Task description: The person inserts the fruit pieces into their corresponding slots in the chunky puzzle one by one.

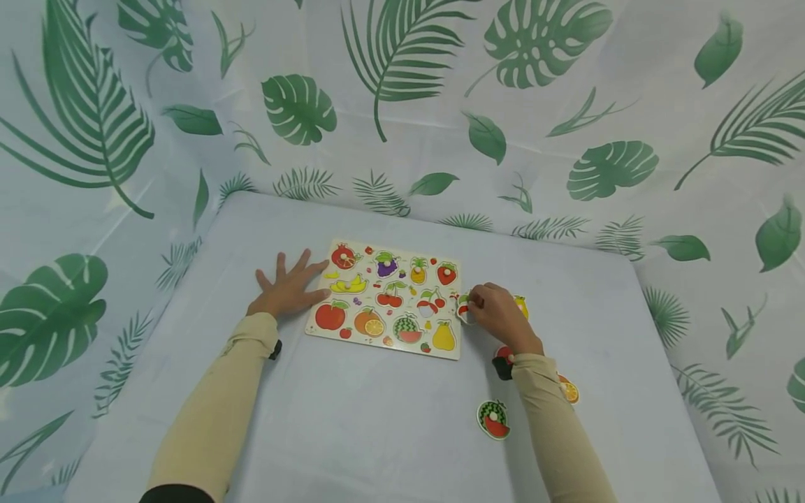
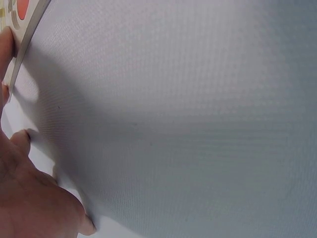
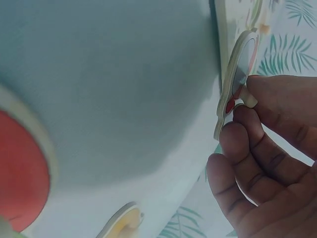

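Note:
A flat fruit puzzle board [image 1: 377,334] lies on the table, its pictures facing up. My left hand [image 1: 287,288] is spread out at the board's left side, with fingertips and thumb at the edge. Over at the right edge, my right hand [image 1: 499,318] pinches a fruit puzzle piece [image 1: 464,309] by its small knob. In the right wrist view this puzzle piece [image 3: 241,69] is tipped up on its side, showing red and grey-white parts; its picture is partly hidden by the fingers.
A watermelon piece [image 1: 493,419] lies on the table below the right hand. Near the right forearm are a red piece [image 1: 504,353] and an orange piece [image 1: 569,390], both partly covered. A yellow piece [image 1: 522,306] shows behind the right hand. Leaf-patterned cloth [image 1: 390,161] hangs behind the table.

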Available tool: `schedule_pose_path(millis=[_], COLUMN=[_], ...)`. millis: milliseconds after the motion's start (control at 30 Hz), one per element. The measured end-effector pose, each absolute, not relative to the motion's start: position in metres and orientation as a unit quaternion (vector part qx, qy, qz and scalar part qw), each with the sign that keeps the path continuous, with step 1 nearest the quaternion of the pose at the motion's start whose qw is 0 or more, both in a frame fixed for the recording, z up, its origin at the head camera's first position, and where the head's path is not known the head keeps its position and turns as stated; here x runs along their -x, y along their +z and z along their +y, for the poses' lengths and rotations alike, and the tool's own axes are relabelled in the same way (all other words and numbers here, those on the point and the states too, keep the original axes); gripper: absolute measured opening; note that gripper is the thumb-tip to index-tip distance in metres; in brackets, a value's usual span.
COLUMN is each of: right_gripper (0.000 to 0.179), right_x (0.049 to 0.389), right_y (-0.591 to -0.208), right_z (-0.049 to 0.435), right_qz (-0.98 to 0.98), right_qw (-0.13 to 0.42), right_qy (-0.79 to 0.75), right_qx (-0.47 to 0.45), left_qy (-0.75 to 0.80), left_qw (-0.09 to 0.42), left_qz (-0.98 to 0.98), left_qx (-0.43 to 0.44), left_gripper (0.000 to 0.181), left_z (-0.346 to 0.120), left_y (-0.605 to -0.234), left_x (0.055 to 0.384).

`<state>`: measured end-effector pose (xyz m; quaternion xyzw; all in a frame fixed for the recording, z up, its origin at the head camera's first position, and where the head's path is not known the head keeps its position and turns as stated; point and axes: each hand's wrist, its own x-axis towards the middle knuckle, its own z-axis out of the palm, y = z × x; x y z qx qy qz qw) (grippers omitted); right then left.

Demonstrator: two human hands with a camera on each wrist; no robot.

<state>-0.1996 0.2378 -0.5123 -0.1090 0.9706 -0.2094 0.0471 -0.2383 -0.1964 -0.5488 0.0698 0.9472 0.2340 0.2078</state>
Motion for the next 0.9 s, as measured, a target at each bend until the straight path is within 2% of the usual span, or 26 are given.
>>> schedule_pose_path(millis=[900], right_gripper=[0.005], right_x=[0.212], right_y=[-0.513], right_z=[0.203], right_qz=[0.959], right_qw=[0.063], right_qy=[-0.237], right_qx=[0.143], left_qy=[0.23], left_qw=[0.212], left_qz=[0.947], left_qx=[-0.07], left_gripper=[0.08], left_z=[-0.196], left_y=[-0.546], left_x=[0.239])
